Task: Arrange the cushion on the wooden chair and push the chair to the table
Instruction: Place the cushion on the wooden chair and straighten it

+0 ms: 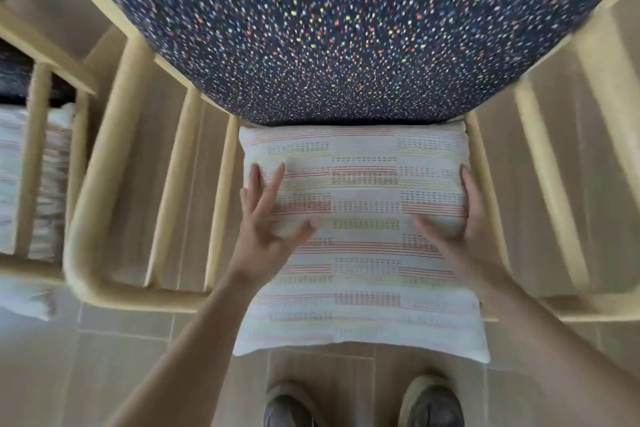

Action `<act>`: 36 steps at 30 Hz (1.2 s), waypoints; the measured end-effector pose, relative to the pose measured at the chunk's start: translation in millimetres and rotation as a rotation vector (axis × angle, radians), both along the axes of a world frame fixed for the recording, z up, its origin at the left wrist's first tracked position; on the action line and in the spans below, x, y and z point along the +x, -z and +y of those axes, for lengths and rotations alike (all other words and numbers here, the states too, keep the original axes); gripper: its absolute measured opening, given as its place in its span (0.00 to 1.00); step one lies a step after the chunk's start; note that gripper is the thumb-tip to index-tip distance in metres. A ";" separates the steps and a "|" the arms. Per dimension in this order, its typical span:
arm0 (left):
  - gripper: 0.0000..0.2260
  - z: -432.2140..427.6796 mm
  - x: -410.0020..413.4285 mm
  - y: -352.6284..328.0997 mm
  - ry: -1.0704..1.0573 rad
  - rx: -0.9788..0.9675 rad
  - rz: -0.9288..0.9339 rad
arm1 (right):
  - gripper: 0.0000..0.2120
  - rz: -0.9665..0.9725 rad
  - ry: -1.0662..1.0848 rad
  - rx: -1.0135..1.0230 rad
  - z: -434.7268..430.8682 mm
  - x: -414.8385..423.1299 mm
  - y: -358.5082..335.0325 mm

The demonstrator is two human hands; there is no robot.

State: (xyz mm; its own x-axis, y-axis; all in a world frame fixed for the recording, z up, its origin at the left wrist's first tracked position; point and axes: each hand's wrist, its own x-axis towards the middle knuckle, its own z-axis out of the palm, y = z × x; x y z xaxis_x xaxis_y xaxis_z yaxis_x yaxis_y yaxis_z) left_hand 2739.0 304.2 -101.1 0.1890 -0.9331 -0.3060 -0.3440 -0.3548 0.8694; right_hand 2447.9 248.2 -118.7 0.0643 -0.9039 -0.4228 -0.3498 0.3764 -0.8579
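Observation:
I look straight down on a pale wooden chair point(104, 218) with a curved back rail and spindles. A dark speckled seat cushion point(346, 28) fills its seat. A white cushion point(367, 274) with red and yellow woven stripes stands against the backrest, and its near edge covers the back rail. My left hand point(268, 218) lies on the cushion's left half with fingers spread and straight. My right hand point(467, 222) rests along the cushion's right edge, thumb pressed into its face.
A second wooden chair point(38, 163) with a similar striped cushion stands at the far left. Tiled floor point(121, 357) lies below the chair, and my two shoes point(363, 406) are at the bottom edge, just behind the backrest.

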 end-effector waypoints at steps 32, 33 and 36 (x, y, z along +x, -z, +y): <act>0.50 -141.1 19.2 -463.4 -0.013 0.495 0.121 | 0.05 0.108 -0.026 0.494 -157.0 -29.9 -481.1; 0.50 -157.2 20.1 -472.2 0.008 0.505 0.110 | 0.04 0.111 -0.028 0.509 -170.5 -27.6 -488.5; 0.47 -209.8 25.2 -485.1 0.010 0.498 0.134 | 0.12 0.098 -0.043 0.582 -217.8 -22.4 -500.3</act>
